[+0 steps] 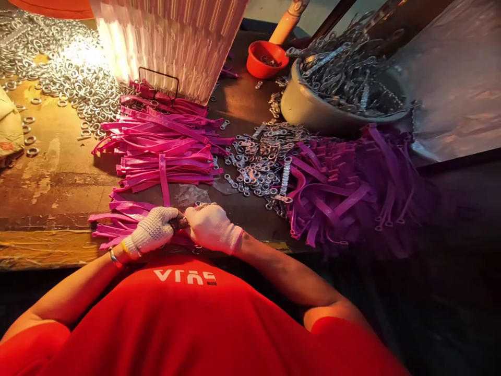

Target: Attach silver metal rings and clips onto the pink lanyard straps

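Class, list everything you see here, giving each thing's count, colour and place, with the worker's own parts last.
Table: one, brown, under the piles
Rings: many, silver, upper left
Pink straps: many, pink, centre left
Ribbed sheet: one, pinkish, top
Bent wire: one, black, before the sheet
Links: many, silver, centre
Bowl: one, red, top centre
Tub: one, grey, upper right
Metal strips: many, grey, in the tub
Purple straps: many, purple, right
Bundle: one, yellowish, left edge
Shirt: one, red, bottom
Bracelet: one, silvery, left wrist
Left hand: one, whitish glove, by pink straps
Right hand: one, whitish glove, beside it
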A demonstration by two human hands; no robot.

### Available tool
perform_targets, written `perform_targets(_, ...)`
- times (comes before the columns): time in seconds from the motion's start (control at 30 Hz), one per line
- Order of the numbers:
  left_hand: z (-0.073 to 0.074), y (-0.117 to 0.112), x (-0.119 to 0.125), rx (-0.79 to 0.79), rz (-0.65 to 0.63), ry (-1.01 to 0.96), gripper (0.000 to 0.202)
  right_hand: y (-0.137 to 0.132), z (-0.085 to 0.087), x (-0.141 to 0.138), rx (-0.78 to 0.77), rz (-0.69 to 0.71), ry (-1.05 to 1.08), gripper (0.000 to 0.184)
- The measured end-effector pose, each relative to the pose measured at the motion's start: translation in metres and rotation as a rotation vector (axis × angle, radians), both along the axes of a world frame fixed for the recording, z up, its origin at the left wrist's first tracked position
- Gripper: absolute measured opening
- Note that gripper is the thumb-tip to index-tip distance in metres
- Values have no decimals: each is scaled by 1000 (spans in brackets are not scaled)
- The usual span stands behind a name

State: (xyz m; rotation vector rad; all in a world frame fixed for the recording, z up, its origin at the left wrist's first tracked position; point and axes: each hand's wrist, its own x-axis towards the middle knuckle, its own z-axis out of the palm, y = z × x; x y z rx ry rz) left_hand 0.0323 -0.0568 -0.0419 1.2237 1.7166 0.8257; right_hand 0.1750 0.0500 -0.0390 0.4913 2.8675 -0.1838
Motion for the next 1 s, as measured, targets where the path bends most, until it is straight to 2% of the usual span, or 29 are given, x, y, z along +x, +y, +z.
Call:
perform_targets(0.1, 14, 4, -13, 25, -105, 109, 18, 3, 4, 3, -2, 24, 26, 36)
perform_targets(0.17, 26, 0, -34, 29, -139, 241, 20, 10, 9, 8, 5, -30, 27, 39)
perform_targets(0.2, 31, -4, -47, 32, -119, 316, 20, 14, 12, 12, 7, -78, 24, 41)
perform_targets(0.27, 37, -14, -72, 71, -1, 441, 18, 26, 14, 22, -42, -157, 27, 42)
perform_targets(0.33, 37, -24, -86, 123, 131, 466, 20, 43, 14, 32, -136, -197, 59, 39)
perform_targets(0.4, 34, -29, -81, 94, 235, 327, 26, 64, 7, 39, -162, -267, 112, 35)
perform_targets(0.43, 32, -28, -73, 40, 283, 180, 30, 75, 2, 40, -120, -344, 134, 32)
perform_targets(0.5, 27, -20, -51, -83, 352, -219, 44, 95, -12, 37, 12, -529, 136, 28)
perform_targets(0.57, 22, -8, -32, -162, 386, -628, 59, 111, -28, 31, 73, -667, 128, 32)
perform_targets(0.63, 19, 3, -21, -227, 398, -914, 66, 121, -42, 25, 22, -712, 161, 37)
perform_targets(0.67, 19, 6, -19, -257, 402, -996, 64, 124, -48, 24, -16, -718, 197, 37)
perform_targets(0.73, 20, 7, -19, -279, 415, -1022, 53, 127, -55, 24, -70, -722, 254, 33)
perform_targets(0.83, 19, 0, -20, -244, 381, -881, 39, 124, -59, 28, -76, -711, 283, 24)
perform_targets(0.93, 15, -8, -18, -211, 333, -750, 30, 105, -54, 31, -117, -658, 433, 19)
perform_targets(1.0, 13, -10, -15, -168, 321, -629, 29, 83, -44, 30, -274, -575, 601, 21)
